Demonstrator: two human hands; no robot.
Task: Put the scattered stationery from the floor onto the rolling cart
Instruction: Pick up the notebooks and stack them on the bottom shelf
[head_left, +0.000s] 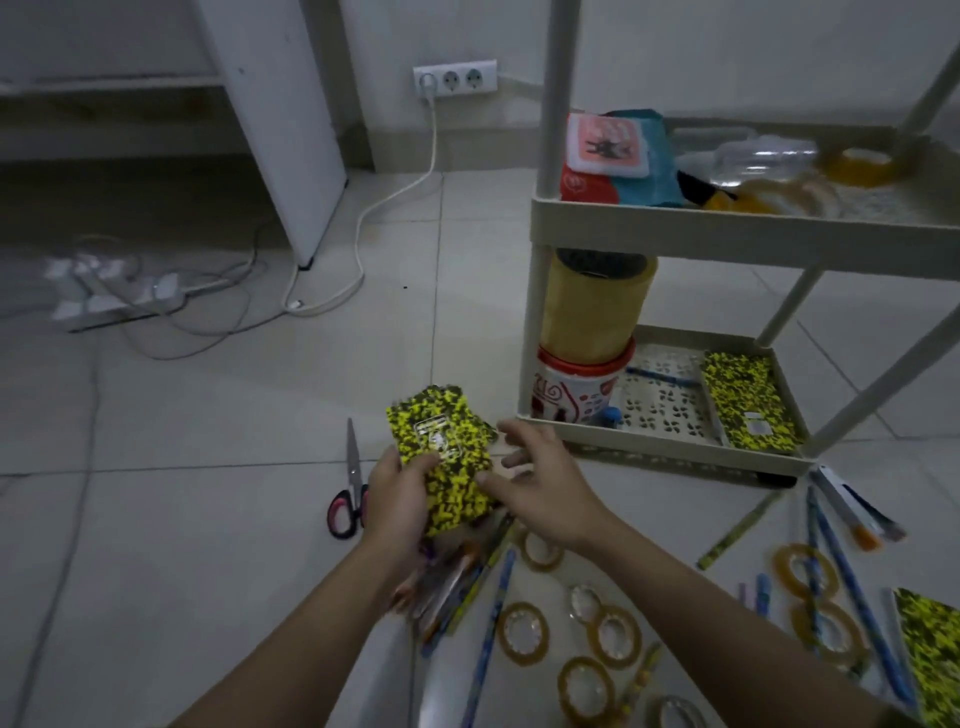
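Note:
My left hand (397, 501) grips a yellow-and-black speckled notebook (447, 457), held up above the floor left of the cream rolling cart (670, 228). My right hand (540, 486) hovers with relaxed fingers at the notebook's right edge, its thumb close to the cover. A matching notebook (748, 400) lies in the cart's bottom tray. Another one (930, 654) lies on the floor at the far right. Several tape rolls (522, 633) and pencils (491, 639) are scattered on the tiles under my arms. Pink-handled scissors (350, 486) lie just left of my left hand.
The bottom tray also holds a red-lidded white tub (576, 389) with a big yellow tape roll (592, 306) on top. The upper shelf carries packets and tape. A power strip (119, 296) with cables lies at left, near a white cabinet leg (306, 260).

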